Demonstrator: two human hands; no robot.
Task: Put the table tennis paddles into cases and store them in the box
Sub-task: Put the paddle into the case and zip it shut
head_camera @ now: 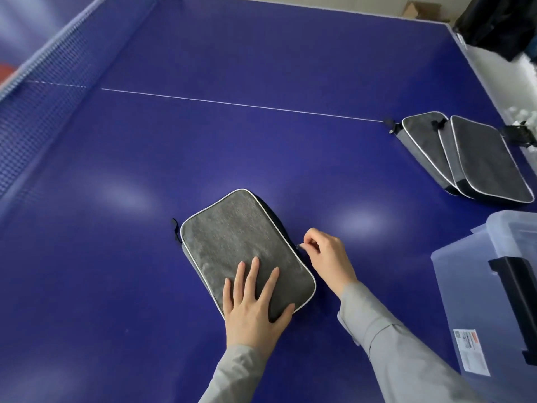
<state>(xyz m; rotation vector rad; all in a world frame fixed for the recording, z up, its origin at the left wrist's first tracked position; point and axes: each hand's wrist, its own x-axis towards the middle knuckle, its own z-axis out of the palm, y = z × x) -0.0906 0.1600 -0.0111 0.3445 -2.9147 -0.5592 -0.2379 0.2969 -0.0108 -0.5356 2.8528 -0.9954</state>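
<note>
A grey fabric paddle case (232, 237) with white piping lies flat on the blue table in front of me. My left hand (255, 303) presses flat on its near end, fingers spread. My right hand (325, 254) pinches the small zipper pull (299, 247) on the case's right edge. No paddle is visible; whatever is inside the case is hidden. Two more grey cases (465, 158) lean overlapped at the far right. A clear plastic box (465, 274) with a black latch stands at the right edge.
The blue table tennis table (203, 141) spreads ahead with a white centre line. The net (43, 91) runs along the left. White balls (529, 117) and a dark bag (499, 21) sit past the far right edge, and a cardboard box (418, 10) at the back.
</note>
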